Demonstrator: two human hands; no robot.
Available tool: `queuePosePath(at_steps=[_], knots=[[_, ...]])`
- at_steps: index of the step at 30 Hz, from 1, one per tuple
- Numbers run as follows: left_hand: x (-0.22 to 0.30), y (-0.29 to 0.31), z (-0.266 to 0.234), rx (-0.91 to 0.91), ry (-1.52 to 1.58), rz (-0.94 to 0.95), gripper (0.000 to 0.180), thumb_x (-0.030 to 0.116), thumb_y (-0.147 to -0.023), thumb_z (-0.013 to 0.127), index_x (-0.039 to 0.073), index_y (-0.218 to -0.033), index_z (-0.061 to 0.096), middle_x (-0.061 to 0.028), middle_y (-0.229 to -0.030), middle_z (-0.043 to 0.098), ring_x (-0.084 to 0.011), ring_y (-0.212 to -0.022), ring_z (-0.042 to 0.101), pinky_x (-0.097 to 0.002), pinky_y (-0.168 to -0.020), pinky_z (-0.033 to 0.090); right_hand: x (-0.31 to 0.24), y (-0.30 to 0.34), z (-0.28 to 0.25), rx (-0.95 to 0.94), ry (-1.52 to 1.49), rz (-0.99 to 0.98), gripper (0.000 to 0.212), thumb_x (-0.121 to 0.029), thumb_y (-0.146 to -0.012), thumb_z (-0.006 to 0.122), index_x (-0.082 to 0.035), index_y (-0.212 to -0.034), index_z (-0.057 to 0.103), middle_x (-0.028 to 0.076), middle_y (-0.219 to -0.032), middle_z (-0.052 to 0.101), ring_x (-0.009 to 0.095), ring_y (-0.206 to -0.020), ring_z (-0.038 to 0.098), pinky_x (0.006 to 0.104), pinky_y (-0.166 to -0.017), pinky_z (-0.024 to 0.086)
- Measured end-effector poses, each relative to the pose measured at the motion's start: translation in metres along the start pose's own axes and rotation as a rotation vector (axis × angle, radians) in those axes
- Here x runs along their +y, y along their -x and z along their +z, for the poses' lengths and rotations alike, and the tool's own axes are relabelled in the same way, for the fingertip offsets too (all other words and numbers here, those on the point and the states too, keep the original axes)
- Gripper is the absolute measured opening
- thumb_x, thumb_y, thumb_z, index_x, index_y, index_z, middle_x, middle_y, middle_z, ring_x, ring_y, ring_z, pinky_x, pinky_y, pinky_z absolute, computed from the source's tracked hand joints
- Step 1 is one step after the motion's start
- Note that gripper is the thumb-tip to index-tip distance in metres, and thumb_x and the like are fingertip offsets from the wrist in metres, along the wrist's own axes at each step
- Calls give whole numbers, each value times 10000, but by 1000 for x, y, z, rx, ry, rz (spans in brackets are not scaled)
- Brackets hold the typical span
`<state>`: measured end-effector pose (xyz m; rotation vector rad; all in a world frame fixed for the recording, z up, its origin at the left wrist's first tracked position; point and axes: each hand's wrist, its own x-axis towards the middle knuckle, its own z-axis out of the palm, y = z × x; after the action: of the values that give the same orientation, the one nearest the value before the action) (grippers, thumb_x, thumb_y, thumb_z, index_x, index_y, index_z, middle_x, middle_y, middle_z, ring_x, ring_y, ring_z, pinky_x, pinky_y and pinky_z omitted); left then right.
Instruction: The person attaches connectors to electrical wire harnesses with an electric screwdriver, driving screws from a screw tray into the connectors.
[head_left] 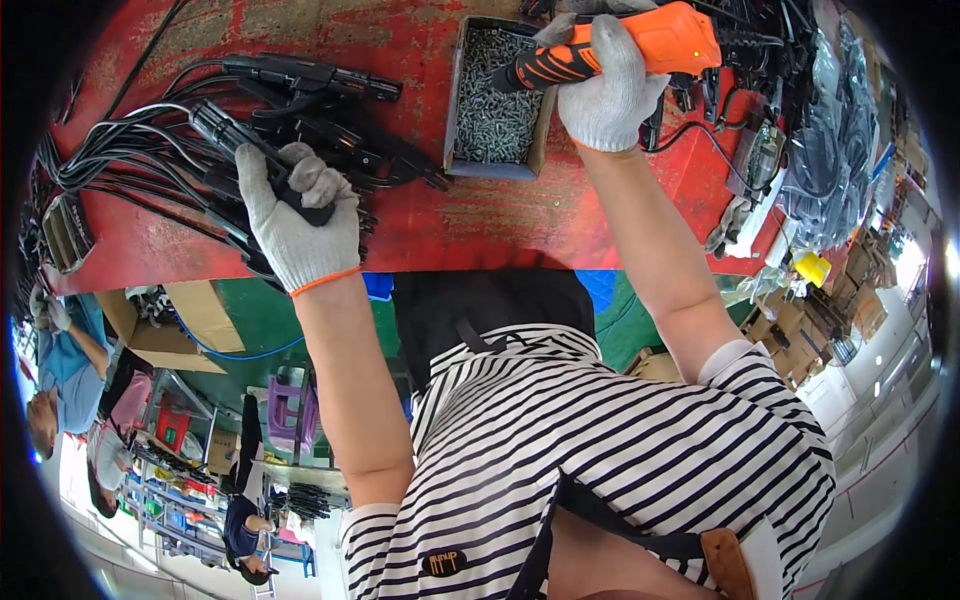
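My left hand point(295, 215), in a white knit glove with an orange cuff, grips a black cable connector part point(225, 130) lying among a bundle of black cables on the red worktable point(480, 225). My right hand point(605, 85), gloved the same way, holds an orange and black power screwdriver point(640, 45). The tool's black front end points left over a small grey box of screws point(495, 95).
More black cable assemblies point(310, 80) lie across the table's left half. Bagged cables and parts point(825, 140) pile up at the right end. Cardboard boxes point(190, 325) sit under the table. Other people point(65, 370) work at the lower left.
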<state>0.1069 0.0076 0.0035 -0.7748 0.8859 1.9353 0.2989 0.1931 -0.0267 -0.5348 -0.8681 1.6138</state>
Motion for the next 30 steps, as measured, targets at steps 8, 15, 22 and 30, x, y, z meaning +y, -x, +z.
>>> queuePosePath(at_steps=[8, 15, 22, 30], knots=[[7, -5, -5, -34, 24, -96, 431, 390, -954, 760, 10, -931, 557, -8, -663, 474, -87, -499, 386, -202, -455, 351, 6, -10, 1, 68, 48, -23, 270, -30, -934, 678, -71, -1194, 616, 143, -1071, 709, 238, -817, 715, 392, -679, 621], [7, -5, -3, 30, 2, -34, 438, 389, -947, 769, 5, -929, 559, -16, -674, 485, -88, -485, 377, -201, -451, 359, 10, -9, 0, 59, 117, -43, 264, -29, -931, 685, -63, -1184, 617, 140, -1060, 711, 233, -809, 712, 387, -661, 617], [12, -4, -4, 79, -80, 0, 481, 482, -951, 753, 30, -995, 591, -41, -825, 577, -94, -560, 434, -216, -487, 353, 14, -10, 1, 62, 171, -73, 231, -36, -936, 681, -61, -1154, 610, 136, -1040, 707, 229, -796, 706, 382, -651, 612], [17, 2, -4, 31, -143, 21, 568, 576, -952, 703, 23, -988, 581, -48, -834, 574, -104, -583, 443, -223, -489, 355, -8, -18, 15, 23, 93, -75, 225, -46, -951, 653, -52, -1170, 603, 145, -1040, 707, 227, -795, 713, 383, -684, 618]])
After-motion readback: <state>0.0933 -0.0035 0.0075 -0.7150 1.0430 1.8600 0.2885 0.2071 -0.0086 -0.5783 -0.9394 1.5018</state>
